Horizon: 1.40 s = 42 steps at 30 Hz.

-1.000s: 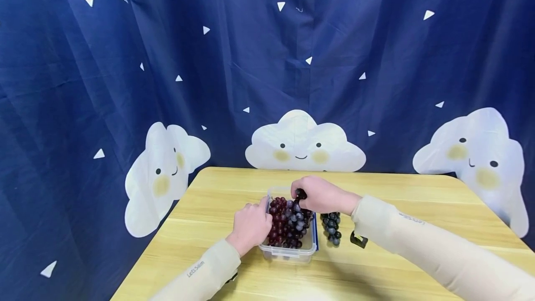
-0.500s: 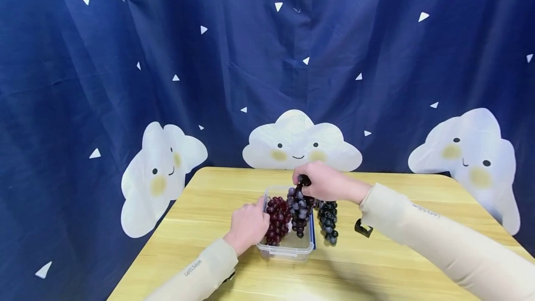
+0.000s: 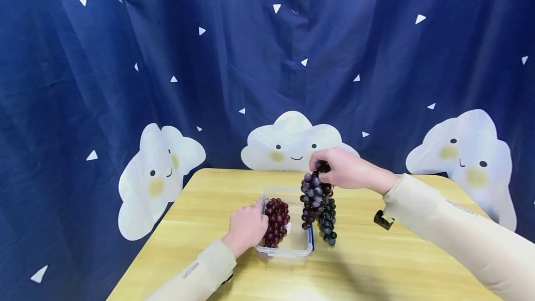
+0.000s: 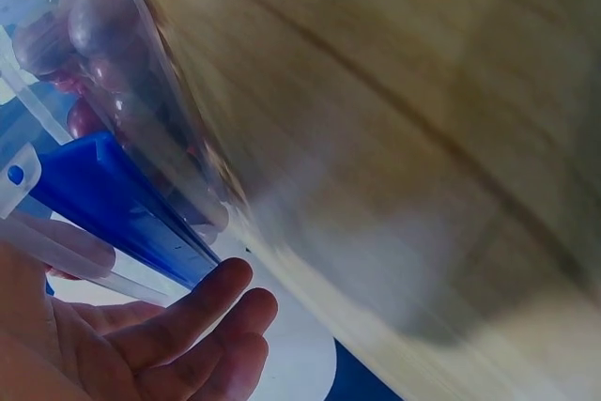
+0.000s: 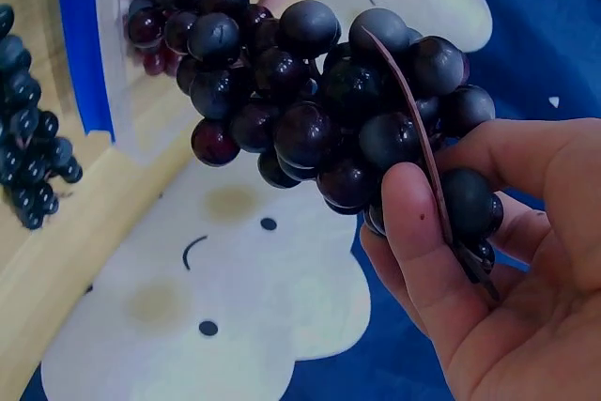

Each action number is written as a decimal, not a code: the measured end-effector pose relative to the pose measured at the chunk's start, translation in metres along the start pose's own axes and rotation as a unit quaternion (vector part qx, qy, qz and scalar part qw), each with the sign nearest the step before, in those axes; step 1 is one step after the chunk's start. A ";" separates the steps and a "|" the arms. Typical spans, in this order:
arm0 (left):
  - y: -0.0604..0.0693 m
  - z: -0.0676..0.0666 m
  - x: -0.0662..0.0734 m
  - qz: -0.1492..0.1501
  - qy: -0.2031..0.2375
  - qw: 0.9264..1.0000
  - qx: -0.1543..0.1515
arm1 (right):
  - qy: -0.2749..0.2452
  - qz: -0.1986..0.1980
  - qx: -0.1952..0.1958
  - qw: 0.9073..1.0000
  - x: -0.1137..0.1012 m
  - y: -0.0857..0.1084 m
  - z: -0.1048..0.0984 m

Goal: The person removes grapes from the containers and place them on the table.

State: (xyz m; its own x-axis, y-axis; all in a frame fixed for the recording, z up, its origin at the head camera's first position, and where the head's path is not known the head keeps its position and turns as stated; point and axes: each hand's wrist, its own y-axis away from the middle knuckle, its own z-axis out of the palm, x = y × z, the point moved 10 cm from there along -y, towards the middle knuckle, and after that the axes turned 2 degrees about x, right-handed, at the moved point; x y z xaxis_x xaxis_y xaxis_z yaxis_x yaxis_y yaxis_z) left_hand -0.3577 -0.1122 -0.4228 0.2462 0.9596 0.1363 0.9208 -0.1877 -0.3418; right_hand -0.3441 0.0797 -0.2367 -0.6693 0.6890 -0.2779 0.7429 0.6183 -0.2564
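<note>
My right hand (image 3: 347,169) pinches the stem end of a bunch of dark purple grapes (image 3: 313,197). The bunch hangs in the air over the right side of a clear plastic container (image 3: 284,253). In the right wrist view, a thin brown stem (image 5: 419,124) runs past the thumb. My left hand (image 3: 246,227) grips the container's left wall, with the rim between thumb and fingers. A blue locking flap (image 4: 113,199) on that side shows beside the fingers in the left wrist view. Inside the container lies a bunch of red grapes (image 3: 277,222), towards the left.
On the wooden table (image 3: 200,208), just right of the container, lies a bunch of black grapes (image 3: 328,229), partly hidden behind the hanging bunch. A dark blue curtain (image 3: 225,59) with white clouds hangs behind the table's far edge.
My right hand has lifted the dark purple grapes up out of the container and carried them rightwards. The red grapes are now fully uncovered. The left hand has stayed on the container's wall.
</note>
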 end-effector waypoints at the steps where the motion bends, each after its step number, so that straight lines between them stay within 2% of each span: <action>1: 0.001 0.001 0.000 0.001 0.001 1.000 -0.002 | 0.003 0.003 0.002 1.000 0.002 0.002 -0.001; 6: 0.005 0.003 -0.002 0.005 0.001 1.000 0.000 | -0.014 0.024 -0.007 1.000 0.016 0.014 -0.005; 9: 0.003 0.002 -0.001 0.007 0.005 1.000 0.006 | -0.020 0.038 -0.008 0.999 0.024 0.022 -0.009; 13: 0.000 0.003 -0.001 0.005 0.001 1.000 -0.001 | -0.020 0.055 -0.016 0.998 0.035 0.033 -0.010; 23: 0.002 0.007 -0.002 -0.005 0.010 1.000 -0.018 | -0.035 0.084 -0.033 0.995 0.058 0.056 0.004; 31: -0.001 0.002 -0.002 0.004 0.005 1.000 -0.006 | -0.046 0.105 -0.046 0.992 0.077 0.074 0.013; 42: 0.000 0.003 -0.002 0.000 0.011 1.000 -0.014 | -0.043 0.126 -0.051 0.990 0.095 0.098 0.019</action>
State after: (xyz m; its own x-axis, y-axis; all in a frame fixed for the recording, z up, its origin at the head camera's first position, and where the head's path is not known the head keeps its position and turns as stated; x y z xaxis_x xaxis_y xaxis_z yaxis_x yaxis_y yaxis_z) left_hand -0.3590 -0.1135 -0.4256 0.2521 0.9548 0.1576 0.9291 -0.1933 -0.3152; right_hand -0.3352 0.1990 -0.3057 -0.4582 0.7934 -0.4007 0.8797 0.4694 -0.0764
